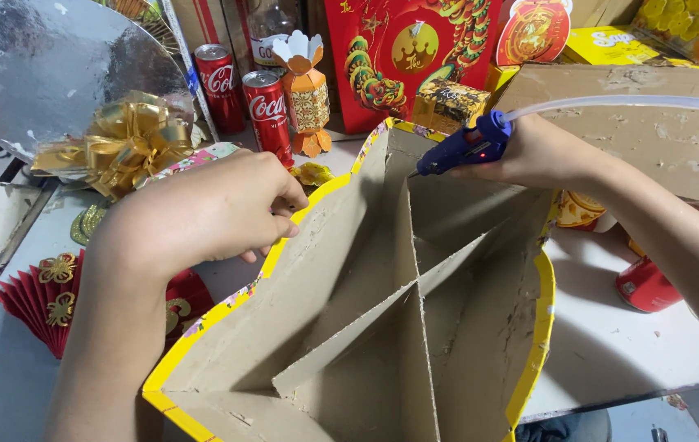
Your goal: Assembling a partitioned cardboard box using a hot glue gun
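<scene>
Hidden or cut off: the near end of the cardboard box (366, 327) runs out of the bottom of the frame, and both forearms leave the picture at its lower edges. The fingertips of the left hand (202, 213) are curled under the palm, so their exact contact cannot be fully seen. A red drink can (652, 282) lies partly behind the right forearm, and a second can at the right edge is cropped.

Fingers: the left hand is bent closed, pinching the yellow-trimmed rim of the box at its left wall. The right hand (541, 155) is clenched around a blue hot glue gun (464, 147); its nozzle points down and left at the top edge of the upright cardboard divider (415, 270) inside the box. A clear glue stick (619, 102) projects from the gun's rear toward the right.

The box stands open on the white table (611, 336), between the hands, with several dividers meeting near its middle.

Surroundings: a gold ribbon bow (124, 139), a silver round board (55, 65), two upright red cans (243, 94) and a red folded paper fan (38, 299).
</scene>
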